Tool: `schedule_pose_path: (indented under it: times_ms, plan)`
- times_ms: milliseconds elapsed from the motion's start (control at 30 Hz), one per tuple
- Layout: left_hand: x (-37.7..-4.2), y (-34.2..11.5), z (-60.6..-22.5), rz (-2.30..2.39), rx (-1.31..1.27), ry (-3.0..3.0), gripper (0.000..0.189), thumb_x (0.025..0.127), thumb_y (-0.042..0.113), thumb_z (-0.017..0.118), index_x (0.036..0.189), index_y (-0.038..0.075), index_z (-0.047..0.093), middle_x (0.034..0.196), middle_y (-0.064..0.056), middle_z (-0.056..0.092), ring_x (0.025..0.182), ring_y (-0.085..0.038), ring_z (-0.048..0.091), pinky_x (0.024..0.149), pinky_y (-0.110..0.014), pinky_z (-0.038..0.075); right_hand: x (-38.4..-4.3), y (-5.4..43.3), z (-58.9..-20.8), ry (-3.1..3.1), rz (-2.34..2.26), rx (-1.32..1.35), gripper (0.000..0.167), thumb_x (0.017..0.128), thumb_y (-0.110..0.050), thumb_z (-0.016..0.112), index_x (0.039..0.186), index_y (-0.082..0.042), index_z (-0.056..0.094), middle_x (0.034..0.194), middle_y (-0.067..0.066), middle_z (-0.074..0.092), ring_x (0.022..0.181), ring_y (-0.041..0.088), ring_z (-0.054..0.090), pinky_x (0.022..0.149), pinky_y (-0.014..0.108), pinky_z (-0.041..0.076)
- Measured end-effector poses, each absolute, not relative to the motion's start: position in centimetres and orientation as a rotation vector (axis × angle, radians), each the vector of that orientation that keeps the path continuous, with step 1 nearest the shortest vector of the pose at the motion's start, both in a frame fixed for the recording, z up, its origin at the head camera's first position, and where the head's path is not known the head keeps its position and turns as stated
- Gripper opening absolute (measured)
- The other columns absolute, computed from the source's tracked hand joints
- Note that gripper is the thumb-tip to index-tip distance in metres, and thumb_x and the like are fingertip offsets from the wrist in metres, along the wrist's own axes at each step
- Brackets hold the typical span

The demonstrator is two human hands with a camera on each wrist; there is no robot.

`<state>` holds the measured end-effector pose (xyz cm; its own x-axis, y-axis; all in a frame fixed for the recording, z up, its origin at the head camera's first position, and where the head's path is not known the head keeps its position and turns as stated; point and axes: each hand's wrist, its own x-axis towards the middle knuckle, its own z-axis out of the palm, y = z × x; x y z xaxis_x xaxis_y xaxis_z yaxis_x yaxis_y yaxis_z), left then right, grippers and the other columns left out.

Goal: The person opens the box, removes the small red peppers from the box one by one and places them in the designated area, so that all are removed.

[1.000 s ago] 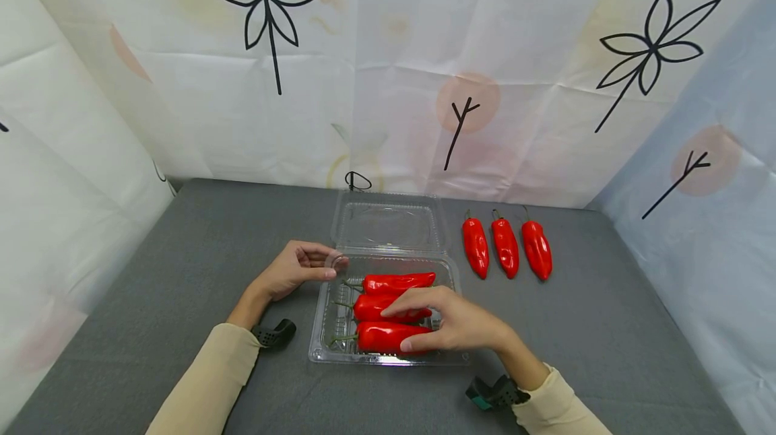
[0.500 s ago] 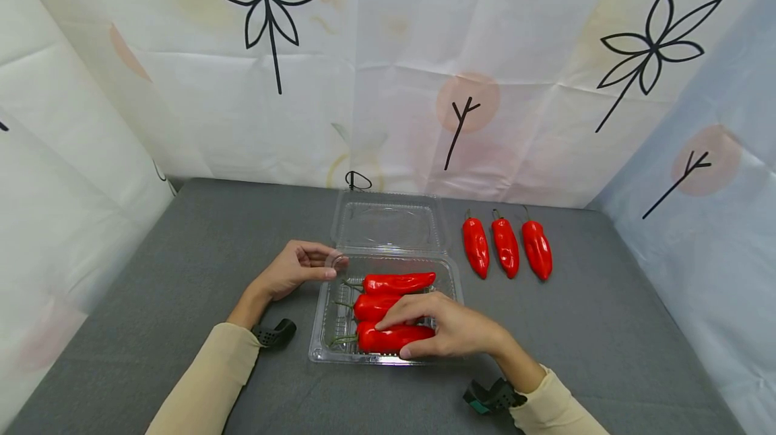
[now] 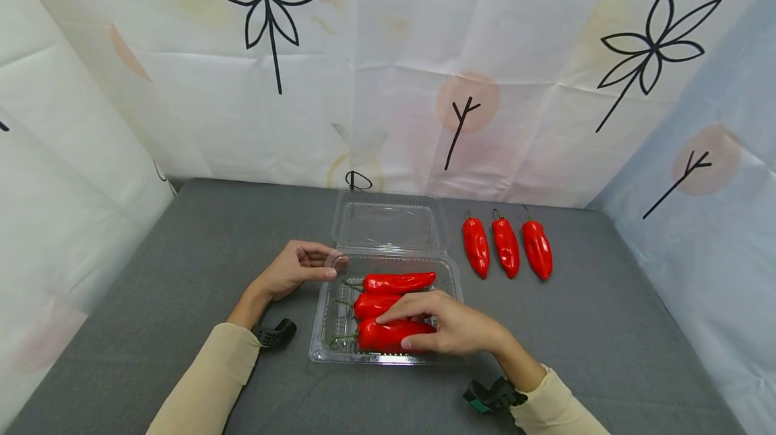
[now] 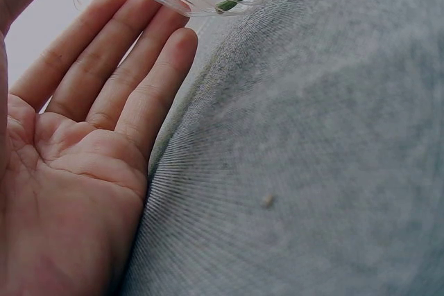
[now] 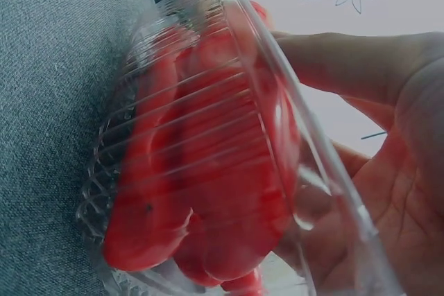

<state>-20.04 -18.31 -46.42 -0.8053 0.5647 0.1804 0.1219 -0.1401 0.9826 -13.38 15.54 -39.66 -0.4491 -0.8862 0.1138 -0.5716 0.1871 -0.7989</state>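
Note:
A clear plastic clamshell box stands on the grey table with its lid folded back. Inside lie red peppers in a row, stems to the left: a far pepper, a middle pepper and a near pepper. My right hand pinches the near pepper, thumb on its near side and fingertips over its far side. Through the ridged wall in the right wrist view, the peppers look crowded together. My left hand is palm up, fingers straight, fingertips right at the box's left rim.
Three more red peppers, a left one, a centre one and a right one, lie side by side behind the box to the right. A printed cloth walls off the table's back and sides.
My right hand has come down from above the peppers and shifted nearer, its thumb and fingers closing round the near pepper. The left hand has stayed still.

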Motion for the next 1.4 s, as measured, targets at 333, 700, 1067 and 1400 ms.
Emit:
schedule_pose_path:
  times_ms: [333,700,1067,1400]
  plan:
    - [-20.1,-18.3,-46.5,2.02,0.757,1.821,0.04,0.09,-0.002,0.074,0.124,-0.018,0.06,0.121,-0.027,0.068,0.112,-0.029,0.069,0.093,-0.035,0.056,-13.4,15.6,-39.7,2.112,-1.155,-1.305,0.032,0.099,-0.016,0.066,0.13,-0.014,0.07,0.13,0.0,0.066,0.121,0.016,0.057,0.103,0.039,0.049]
    - [-20.1,-18.3,-46.4,2.02,0.755,1.816,0.041,0.09,-0.002,0.074,0.124,-0.018,0.06,0.121,-0.026,0.069,0.112,-0.029,0.07,0.093,-0.035,0.056,-13.4,15.7,-39.6,2.129,-1.119,-1.311,0.036,0.096,-0.012,0.07,0.131,-0.015,0.069,0.131,-0.001,0.064,0.123,0.016,0.056,0.104,0.038,0.049]
    - [-20.1,-18.3,-46.4,2.028,0.766,1.795,0.042,0.09,-0.001,0.074,0.124,-0.02,0.059,0.121,-0.026,0.068,0.112,-0.028,0.07,0.093,-0.035,0.056,-13.4,16.1,-39.2,2.164,-1.189,-1.275,0.039,0.095,-0.013,0.07,0.135,-0.011,0.067,0.132,0.002,0.065,0.123,0.019,0.056,0.097,0.037,0.054]
    - [-20.1,-18.3,-46.5,2.036,0.763,1.792,0.041,0.09,-0.002,0.074,0.123,-0.019,0.059,0.12,-0.026,0.069,0.112,-0.028,0.07,0.092,-0.035,0.056,-13.5,17.1,-38.2,2.17,-1.33,-1.212,0.039,0.095,-0.014,0.071,0.134,-0.014,0.068,0.133,0.003,0.064,0.123,0.023,0.055,0.092,0.038,0.057]
